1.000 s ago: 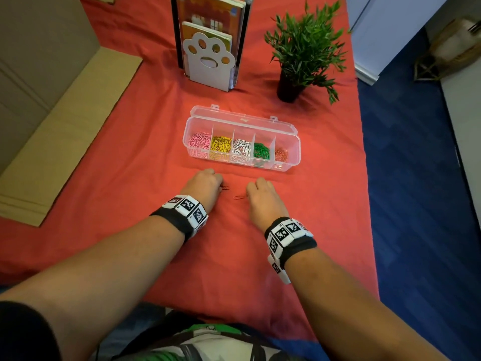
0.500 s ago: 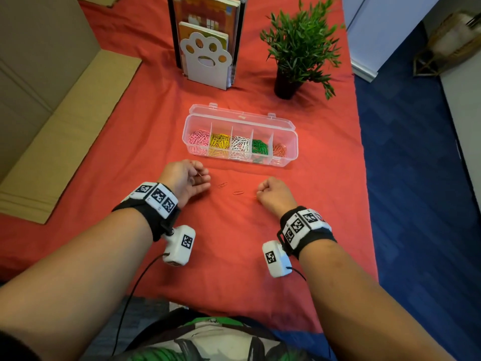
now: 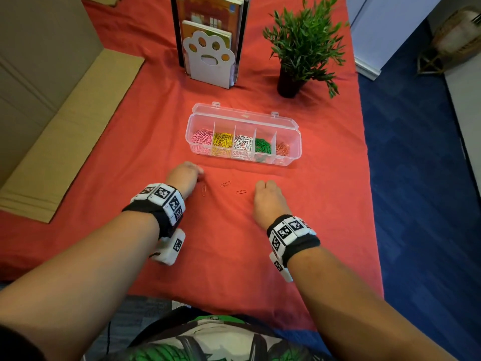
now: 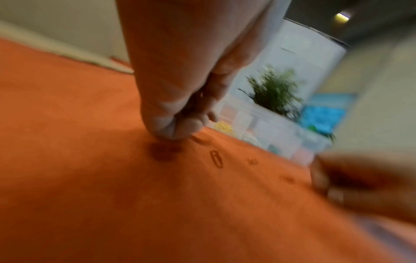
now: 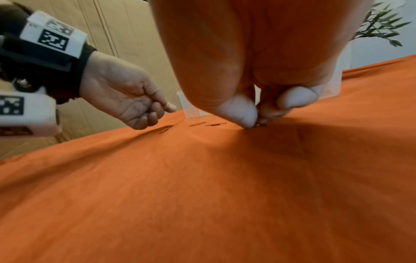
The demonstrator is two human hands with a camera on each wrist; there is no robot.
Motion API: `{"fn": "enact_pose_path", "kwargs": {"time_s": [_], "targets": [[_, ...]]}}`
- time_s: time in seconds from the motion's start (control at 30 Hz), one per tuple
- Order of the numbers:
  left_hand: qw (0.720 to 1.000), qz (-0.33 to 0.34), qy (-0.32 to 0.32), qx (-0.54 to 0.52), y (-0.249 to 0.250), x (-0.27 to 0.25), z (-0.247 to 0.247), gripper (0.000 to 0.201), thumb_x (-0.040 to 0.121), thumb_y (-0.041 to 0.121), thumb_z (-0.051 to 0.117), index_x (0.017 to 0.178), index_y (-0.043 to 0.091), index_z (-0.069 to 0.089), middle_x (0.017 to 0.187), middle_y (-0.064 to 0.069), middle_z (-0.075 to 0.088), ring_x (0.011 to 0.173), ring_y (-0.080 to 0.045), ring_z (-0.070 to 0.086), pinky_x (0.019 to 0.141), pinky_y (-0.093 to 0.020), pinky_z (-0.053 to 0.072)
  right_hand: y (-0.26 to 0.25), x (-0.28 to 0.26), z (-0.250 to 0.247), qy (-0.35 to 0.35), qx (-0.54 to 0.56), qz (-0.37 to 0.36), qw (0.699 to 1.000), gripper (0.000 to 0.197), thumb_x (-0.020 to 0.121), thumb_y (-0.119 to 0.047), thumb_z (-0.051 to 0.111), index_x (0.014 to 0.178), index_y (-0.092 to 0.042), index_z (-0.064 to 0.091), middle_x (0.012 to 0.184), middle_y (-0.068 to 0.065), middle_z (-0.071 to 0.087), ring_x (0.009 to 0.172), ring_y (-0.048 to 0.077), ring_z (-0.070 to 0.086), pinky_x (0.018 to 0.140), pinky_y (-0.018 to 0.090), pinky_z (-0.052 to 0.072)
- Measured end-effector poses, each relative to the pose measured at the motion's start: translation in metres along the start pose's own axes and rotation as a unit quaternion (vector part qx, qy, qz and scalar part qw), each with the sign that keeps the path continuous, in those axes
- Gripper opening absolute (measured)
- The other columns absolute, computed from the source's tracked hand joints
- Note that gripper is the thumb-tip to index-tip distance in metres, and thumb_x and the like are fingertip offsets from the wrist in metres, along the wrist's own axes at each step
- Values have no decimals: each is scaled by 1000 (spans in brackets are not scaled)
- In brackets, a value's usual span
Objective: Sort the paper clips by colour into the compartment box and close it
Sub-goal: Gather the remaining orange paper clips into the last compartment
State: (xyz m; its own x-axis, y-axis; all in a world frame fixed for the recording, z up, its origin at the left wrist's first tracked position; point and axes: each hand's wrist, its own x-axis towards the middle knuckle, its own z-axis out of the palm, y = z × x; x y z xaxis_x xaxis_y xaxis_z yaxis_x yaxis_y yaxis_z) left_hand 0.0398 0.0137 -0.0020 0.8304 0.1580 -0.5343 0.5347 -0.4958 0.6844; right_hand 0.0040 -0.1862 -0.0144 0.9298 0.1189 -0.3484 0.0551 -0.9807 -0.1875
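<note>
The clear compartment box point(image 3: 291, 155) stands open on the red cloth. It holds pink, yellow, white, green and orange clips in separate sections. Three orange paper clips point(image 3: 225, 183) lie loose on the cloth between my hands. My left hand point(image 3: 186, 175) is low over the cloth just left of them, fingers curled. In the blurred left wrist view its thumb and fingertip point(image 4: 180, 131) pinch together with an orange clip point(image 4: 201, 139) right at them. My right hand point(image 3: 265, 196) is right of the loose clips, and its thumb and fingertips point(image 5: 243, 113) pinch a small orange clip point(image 5: 258, 125) against the cloth.
A paw-shaped bookend with books point(image 3: 208, 58) and a potted plant point(image 3: 299, 48) stand behind the box. Flat cardboard point(image 3: 65, 142) lies on the table's left side. The table's right edge drops to a blue floor point(image 3: 416, 178).
My left hand turned from palm-up to palm-down and came down to the cloth beside the loose clips. My right hand stayed at the clips with its fingers pinched.
</note>
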Motion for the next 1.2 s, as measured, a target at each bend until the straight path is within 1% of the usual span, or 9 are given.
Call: {"fn": "enact_pose_path", "kwargs": {"time_s": [0.07,0.23,0.4,0.53,0.63,0.73,0.83,0.97,1.2], "targets": [[982,43,40,180,-2,-5,2,29,91,23,46,105,4,63,106,-17,65,103,-33,58,85,-34,44,-2,-1,-1,2,-13,-5,1000,30,82,-3,39,112,-4,42,118,19,45,108,37,48,87,45,45],[949,120,79,282,-12,-16,16,20,81,23,62,91,6,68,105,-19,63,97,-35,59,85,-36,46,-6,-5,5,17,-34,-17,999,29,84,-5,38,112,-4,44,117,18,47,107,36,49,89,43,43],[960,112,32,257,-16,-14,17,19,88,20,52,89,5,63,98,-18,65,95,-35,59,82,-37,45,0,11,-5,-23,243,64,968,18,82,-2,44,90,-11,58,99,14,60,92,28,55,85,36,44],[995,0,-50,-86,-4,-17,12,18,89,17,44,73,16,51,64,-3,55,52,-19,53,51,-25,41,1,10,-26,-55,642,180,743,25,82,2,34,69,-16,45,65,3,48,53,13,38,47,23,28],[912,-110,-108,-380,7,-21,7,21,86,13,38,70,16,51,50,2,56,41,-9,51,41,-16,41,-1,7,-36,-80,735,184,648,20,84,-2,36,74,-15,48,66,3,50,53,12,38,49,22,26],[940,-83,-88,-319,8,-15,12,17,86,17,47,70,18,54,54,1,49,44,-11,43,40,-16,36,-8,16,-28,-84,562,129,812,17,84,-4,49,77,-19,51,65,0,48,54,12,41,47,22,31],[998,59,-2,12,6,-8,23,12,82,24,61,70,20,60,70,-1,59,64,-21,56,58,-26,43,-14,22,-11,-48,258,24,965,14,79,-5,52,89,-13,58,94,10,62,89,25,57,78,28,46],[952,189,54,236,2,-5,37,22,83,26,61,100,13,68,104,-10,68,100,-28,61,84,-30,45,-18,14,7,-3,66,-29,997,25,85,-18,50,109,-10,48,117,15,49,108,35,49,94,43,44],[925,206,29,320,4,-5,56,22,88,19,50,102,4,60,109,-18,59,102,-36,57,89,-40,44,-1,-1,10,-9,32,-20,999,20,91,-15,38,104,-7,50,114,18,51,106,34,50,91,41,41]]}}
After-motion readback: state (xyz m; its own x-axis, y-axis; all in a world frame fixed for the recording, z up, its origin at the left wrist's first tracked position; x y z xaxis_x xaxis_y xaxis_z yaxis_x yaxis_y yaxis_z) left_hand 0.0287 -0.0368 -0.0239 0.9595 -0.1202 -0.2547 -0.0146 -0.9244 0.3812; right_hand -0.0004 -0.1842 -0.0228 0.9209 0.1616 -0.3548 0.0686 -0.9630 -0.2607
